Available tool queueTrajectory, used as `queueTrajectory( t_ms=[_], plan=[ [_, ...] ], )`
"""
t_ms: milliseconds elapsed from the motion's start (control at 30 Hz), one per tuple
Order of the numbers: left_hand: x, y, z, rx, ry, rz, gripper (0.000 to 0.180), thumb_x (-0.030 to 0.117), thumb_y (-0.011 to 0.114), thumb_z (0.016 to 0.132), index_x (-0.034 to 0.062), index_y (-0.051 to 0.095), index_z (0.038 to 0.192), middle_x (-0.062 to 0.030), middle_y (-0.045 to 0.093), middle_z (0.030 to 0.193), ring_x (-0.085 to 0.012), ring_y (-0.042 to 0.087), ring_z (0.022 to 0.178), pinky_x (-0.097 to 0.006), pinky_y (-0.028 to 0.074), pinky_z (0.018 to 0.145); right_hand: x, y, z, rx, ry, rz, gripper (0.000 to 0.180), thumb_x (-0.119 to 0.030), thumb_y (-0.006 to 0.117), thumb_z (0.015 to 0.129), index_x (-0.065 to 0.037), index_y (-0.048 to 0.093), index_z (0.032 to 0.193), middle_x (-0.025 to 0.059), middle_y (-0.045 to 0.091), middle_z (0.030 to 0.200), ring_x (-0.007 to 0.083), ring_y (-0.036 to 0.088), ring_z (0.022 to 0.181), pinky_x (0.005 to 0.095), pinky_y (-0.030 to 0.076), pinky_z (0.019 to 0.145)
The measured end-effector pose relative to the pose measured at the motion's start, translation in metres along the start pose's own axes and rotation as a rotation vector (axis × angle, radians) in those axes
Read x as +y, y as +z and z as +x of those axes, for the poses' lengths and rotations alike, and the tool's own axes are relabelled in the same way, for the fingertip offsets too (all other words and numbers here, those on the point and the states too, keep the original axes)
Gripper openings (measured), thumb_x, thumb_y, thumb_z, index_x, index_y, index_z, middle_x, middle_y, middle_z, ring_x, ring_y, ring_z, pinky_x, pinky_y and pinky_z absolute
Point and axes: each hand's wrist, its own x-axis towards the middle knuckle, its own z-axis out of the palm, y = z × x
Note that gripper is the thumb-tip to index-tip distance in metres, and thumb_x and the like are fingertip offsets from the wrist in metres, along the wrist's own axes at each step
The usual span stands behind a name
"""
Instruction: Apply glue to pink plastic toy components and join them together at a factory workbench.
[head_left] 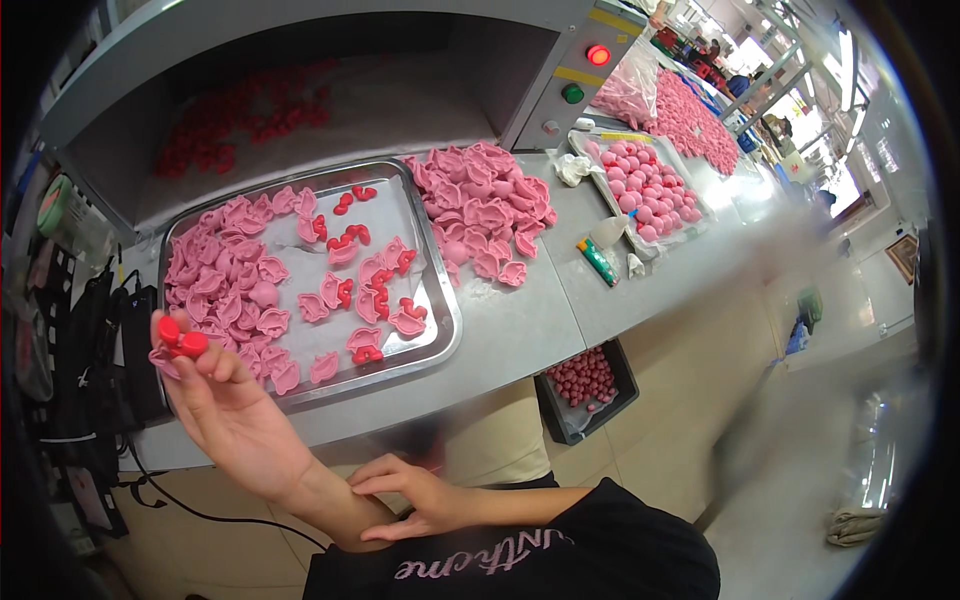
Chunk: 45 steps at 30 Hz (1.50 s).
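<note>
My left hand (235,420) is raised over the tray's near left corner, fingertips pinched on a small pink, petal-edged piece with glossy red rounded lobes (182,340). My right hand (415,497) lies against my left forearm, its fingers and thumb apart and no object in it. Under the left hand, a metal tray (440,345) carries a heap of pink hollow shell pieces (215,275). On the tray's right half, some pink shells sit against red lobed pieces (380,300). Beyond its right side is another pile of pink shells (485,205) on the bench.
An oven-like grey chamber (420,80), red pieces inside, stands behind; its panel has a lit red lamp (598,55). Right are a tray of pink balls (650,190) and a green tube (598,262). Below the bench edge is a dark bin (628,390). A cable (220,517) hangs left.
</note>
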Motion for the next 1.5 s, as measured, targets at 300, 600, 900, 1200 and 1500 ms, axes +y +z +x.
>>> queueTrajectory(
  t_ms=[300, 600, 900, 1200, 1500],
  plan=[
    [0.003, 0.002, -0.008, -0.088, -0.042, 0.099, 0.041, 0.008, 0.042, 0.088, -0.0074, 0.03, 0.124, -0.012, 0.042, 0.117, -0.0062, 0.039, 0.075, -0.019, 0.037, 0.069, 0.017, -0.004, -0.049, -0.352, 0.059, -0.019, 0.019, -0.013, 0.067, 0.072, -0.006, 0.049, 0.074, 0.0059, 0.046, 0.068, 0.019, 0.044, 0.056, 0.0294, 0.035, 0.049],
    [-0.002, 0.015, -0.021, -0.178, -0.211, 0.097, 0.052, 0.003, 0.055, 0.079, -0.006, 0.032, 0.125, -0.0158, 0.046, 0.115, -0.0099, 0.048, 0.091, -0.02, 0.042, 0.074, 0.001, -0.02, -0.008, -0.202, 0.119, -0.114, 0.046, -0.014, 0.071, 0.068, -0.004, 0.046, 0.105, 0.0114, 0.051, 0.098, 0.0271, 0.051, 0.084, 0.0316, 0.042, 0.074],
    [-0.016, 0.022, -0.043, -0.363, -0.444, 0.233, 0.057, -0.002, 0.054, 0.079, -0.0042, 0.026, 0.128, -0.0162, 0.044, 0.119, -0.0096, 0.053, 0.087, -0.019, 0.045, 0.074, 0.007, -0.021, -0.042, -0.335, 0.181, -0.034, 0.023, -0.012, 0.067, 0.072, -0.002, 0.051, 0.085, 0.0119, 0.048, 0.093, 0.0255, 0.052, 0.08, 0.031, 0.044, 0.068],
    [-0.029, 0.019, -0.046, -0.508, -0.559, 0.21, 0.061, -0.001, 0.058, 0.076, -0.0006, 0.027, 0.129, -0.0222, 0.05, 0.111, -0.0137, 0.057, 0.084, -0.02, 0.046, 0.072, 0.002, -0.022, -0.038, -0.215, 0.426, 0.095, 0.03, -0.01, 0.068, 0.071, 0.0, 0.049, 0.091, 0.0137, 0.05, 0.092, 0.0245, 0.053, 0.08, 0.032, 0.044, 0.07],
    [-0.028, 0.011, -0.048, -0.532, -0.659, 0.12, 0.054, 0.002, 0.06, 0.076, -0.0027, 0.034, 0.123, -0.0211, 0.05, 0.111, -0.0196, 0.058, 0.087, -0.025, 0.049, 0.071, 0.012, -0.02, -0.05, -0.313, 0.24, -0.004, 0.017, -0.006, 0.065, 0.072, 0.0, 0.051, 0.081, 0.0127, 0.046, 0.096, 0.0242, 0.051, 0.081, 0.0296, 0.043, 0.071]
  ],
)
